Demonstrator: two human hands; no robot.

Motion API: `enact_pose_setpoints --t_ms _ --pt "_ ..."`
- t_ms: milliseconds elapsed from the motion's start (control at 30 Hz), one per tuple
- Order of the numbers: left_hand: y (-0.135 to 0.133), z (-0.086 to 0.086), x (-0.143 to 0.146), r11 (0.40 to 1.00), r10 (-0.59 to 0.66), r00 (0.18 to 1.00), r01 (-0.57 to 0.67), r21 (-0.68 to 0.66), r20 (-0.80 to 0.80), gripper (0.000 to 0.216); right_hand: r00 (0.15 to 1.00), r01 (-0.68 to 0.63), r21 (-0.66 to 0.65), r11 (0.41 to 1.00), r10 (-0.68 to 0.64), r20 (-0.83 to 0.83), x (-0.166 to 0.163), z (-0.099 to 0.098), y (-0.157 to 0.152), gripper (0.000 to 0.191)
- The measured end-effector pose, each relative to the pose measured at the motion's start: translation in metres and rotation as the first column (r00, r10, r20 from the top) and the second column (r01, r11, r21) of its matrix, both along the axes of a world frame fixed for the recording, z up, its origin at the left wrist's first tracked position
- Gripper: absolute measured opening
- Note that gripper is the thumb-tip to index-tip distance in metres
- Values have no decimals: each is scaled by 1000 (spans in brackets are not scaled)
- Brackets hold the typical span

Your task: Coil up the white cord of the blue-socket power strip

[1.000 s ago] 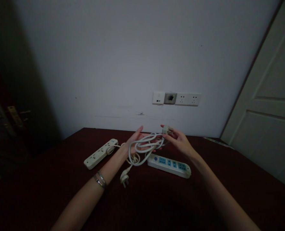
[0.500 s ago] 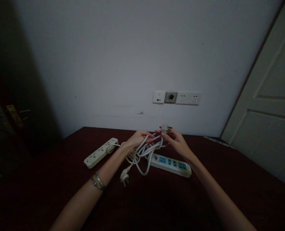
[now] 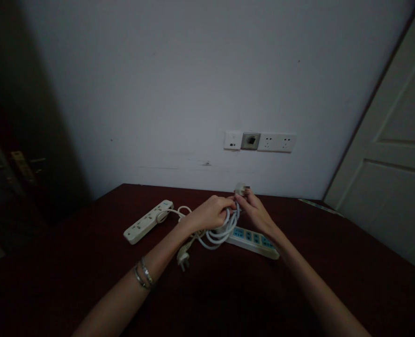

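Note:
My left hand [image 3: 216, 211] is closed around loops of a white power cord [image 3: 216, 239], close beside my right hand [image 3: 254, 208]. Between the fingers of my right hand is the cord's plug [image 3: 241, 189], its prongs pointing right. Below both hands lies a power strip with blue sockets [image 3: 252, 242], partly covered by the cord loops and my right wrist. Left of my hands rests a white power strip [image 3: 147, 222], its own cord running under my left forearm. A second plug [image 3: 183, 258] lies on the table in front of my left wrist, prongs toward me.
The dark red table [image 3: 207, 299] meets a pale wall with several socket plates [image 3: 275, 142]. A thin flat strip [image 3: 321, 207] lies near the back right edge. A white door [image 3: 396, 154] stands at right, and a darker door with a brass handle [image 3: 22, 164] at left.
My left hand has moved right toward the plug and closed on the cord. The loops that hung loosely are now drawn closer together. My right hand still has the plug.

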State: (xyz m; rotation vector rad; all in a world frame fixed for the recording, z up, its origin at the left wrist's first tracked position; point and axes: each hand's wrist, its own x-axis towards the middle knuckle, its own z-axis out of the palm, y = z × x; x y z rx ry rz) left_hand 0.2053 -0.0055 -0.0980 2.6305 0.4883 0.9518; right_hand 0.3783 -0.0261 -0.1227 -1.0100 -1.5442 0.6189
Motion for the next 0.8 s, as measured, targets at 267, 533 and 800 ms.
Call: enact_pose_setpoints --t_ms 267,533,800 --pt "0 -5 13 905 222 946 -110 -412 235 30 984 59 4 998 -57 -170 -4 -4 1 28" --pt "18 2 -2 686 364 925 -191 -702 105 34 975 117 45 992 -106 -197 -6 -6 5 37" --pt "24 9 -9 581 367 928 -180 -794 58 34 999 -1 124 992 -4 42 -16 1 -8 39"
